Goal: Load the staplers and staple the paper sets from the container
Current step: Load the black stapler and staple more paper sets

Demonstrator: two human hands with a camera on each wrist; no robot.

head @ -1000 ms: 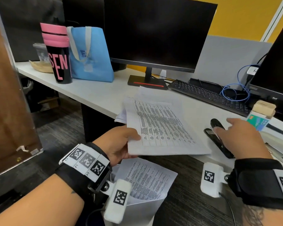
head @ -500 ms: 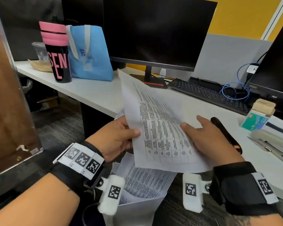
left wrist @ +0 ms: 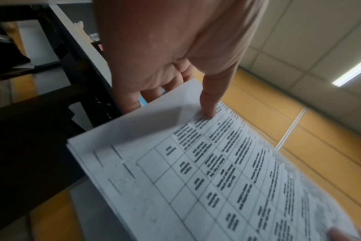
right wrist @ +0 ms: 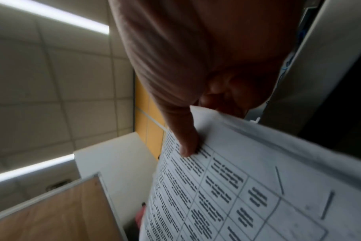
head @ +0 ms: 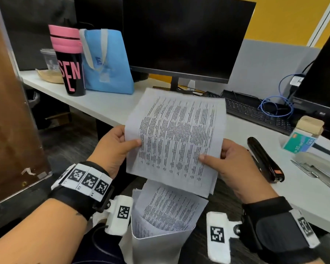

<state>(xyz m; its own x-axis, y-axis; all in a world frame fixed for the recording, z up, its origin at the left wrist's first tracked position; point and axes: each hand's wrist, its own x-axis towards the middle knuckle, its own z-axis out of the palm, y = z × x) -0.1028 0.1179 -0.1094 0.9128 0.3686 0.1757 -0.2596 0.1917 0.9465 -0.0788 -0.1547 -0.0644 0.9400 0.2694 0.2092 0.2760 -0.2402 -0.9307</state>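
Left hand [head: 112, 149] pinches the left edge of the paper set [head: 177, 138], thumb [left wrist: 208, 104] on the printed face, fingers curled behind. Right hand [head: 234, 164] pinches the right edge likewise, thumb [right wrist: 185, 143] on top and fingers underneath. The set is held off the desk [head: 111, 107], tilted toward the person, its far end toward 12 o'clock; it is several thin white sheets printed with a table of dark text, limp and bowed between the grips, lower edges slightly fanned. Directly below, at 6 o'clock, the container [head: 160, 242], a white open-topped sleeve, holds more printed sheets [head: 168, 208] standing curled. Judged step: squaring one set before stapling. The next move calls for aligning the sheet edges, freeing the right hand and bringing a corner to a stapler. The black stapler [head: 265, 159] lies closed on the desk at 3 o'clock, just beside the right hand: long, glossy, rounded. Further right lie a grey stapler [head: 316, 164], angular and matt, and a green staple box [head: 299, 143] of card with its flap open. Whether either stapler is loaded cannot be told.
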